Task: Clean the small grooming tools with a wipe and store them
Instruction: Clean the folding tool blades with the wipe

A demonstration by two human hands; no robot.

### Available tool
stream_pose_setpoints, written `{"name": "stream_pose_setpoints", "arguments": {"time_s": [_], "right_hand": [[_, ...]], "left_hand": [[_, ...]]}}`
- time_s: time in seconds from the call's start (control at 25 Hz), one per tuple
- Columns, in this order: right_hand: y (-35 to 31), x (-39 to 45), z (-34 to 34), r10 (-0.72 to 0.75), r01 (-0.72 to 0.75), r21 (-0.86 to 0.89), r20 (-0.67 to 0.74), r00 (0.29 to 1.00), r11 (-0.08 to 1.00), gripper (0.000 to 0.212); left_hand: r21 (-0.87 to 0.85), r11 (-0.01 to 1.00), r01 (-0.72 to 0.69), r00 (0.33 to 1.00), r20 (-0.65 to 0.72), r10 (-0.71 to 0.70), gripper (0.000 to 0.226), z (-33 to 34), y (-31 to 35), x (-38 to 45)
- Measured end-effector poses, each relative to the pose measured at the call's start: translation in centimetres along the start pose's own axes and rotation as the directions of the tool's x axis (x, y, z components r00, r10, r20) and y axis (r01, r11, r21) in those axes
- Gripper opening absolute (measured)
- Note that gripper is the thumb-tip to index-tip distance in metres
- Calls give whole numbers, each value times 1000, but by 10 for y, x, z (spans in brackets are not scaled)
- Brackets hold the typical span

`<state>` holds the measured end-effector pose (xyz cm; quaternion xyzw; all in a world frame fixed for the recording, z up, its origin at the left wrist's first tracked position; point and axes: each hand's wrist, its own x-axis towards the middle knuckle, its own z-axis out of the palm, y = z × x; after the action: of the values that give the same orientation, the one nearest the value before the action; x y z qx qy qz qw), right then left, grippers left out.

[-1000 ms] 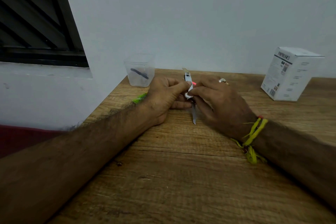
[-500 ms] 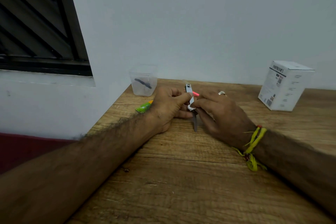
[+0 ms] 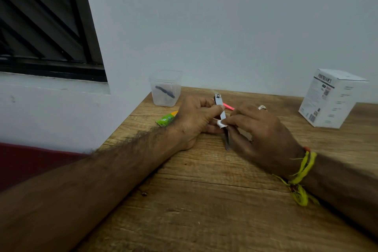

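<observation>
Two hands, left hand (image 3: 193, 117) gripping nail clipper (image 3: 221, 108), right hand (image 3: 259, 129) pinching wipe (image 3: 220, 123)

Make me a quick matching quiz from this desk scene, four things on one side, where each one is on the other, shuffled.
Things:
1. nail clipper
2. white wipe
3. clear plastic container
4. white box

Places:
A. far right of the table
B. pinched in the right hand
C. by the wall corner, a dark tool inside
D. held in the left hand

Pairs: 1-D, 2-B, 3-C, 4-A

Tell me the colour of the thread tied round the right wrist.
Yellow, with a bit of red; the thread shows in the head view.
</observation>
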<state>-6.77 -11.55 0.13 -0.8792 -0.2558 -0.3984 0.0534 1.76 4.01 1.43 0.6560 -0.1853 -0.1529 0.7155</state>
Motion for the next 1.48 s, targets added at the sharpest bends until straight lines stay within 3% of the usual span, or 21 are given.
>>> {"name": "stream_pose_setpoints", "arguments": {"time_s": [0.2,0.4,0.68,1.04,1.24,1.48], "right_hand": [[-9,4,3,-50,52,-69,30,998,996,12],[-5,-1,5,37,-35,-35,71,997,999,12],[-4,0,4,52,-55,24,83,995,998,17],[-6,-5,0,31,-45,117,115,993,992,13],[-4,-4,-4,43,-58,117,129,991,991,24],[-3,-8,-5,12,-38,160,161,987,986,14]], "left_hand": [[-2,1000,1,1000,-13,-1,25,-3,1,2],[-3,1000,11,1000,-17,-11,25,1,-2,1],[4,1000,10,999,-40,-10,27,3,0,-2],[1,1000,13,999,-41,-13,20,2,-1,-4],[2,1000,14,999,-35,-14,15,3,3,-4],[9,1000,19,999,-37,-19,10,3,-2,-3]]}}
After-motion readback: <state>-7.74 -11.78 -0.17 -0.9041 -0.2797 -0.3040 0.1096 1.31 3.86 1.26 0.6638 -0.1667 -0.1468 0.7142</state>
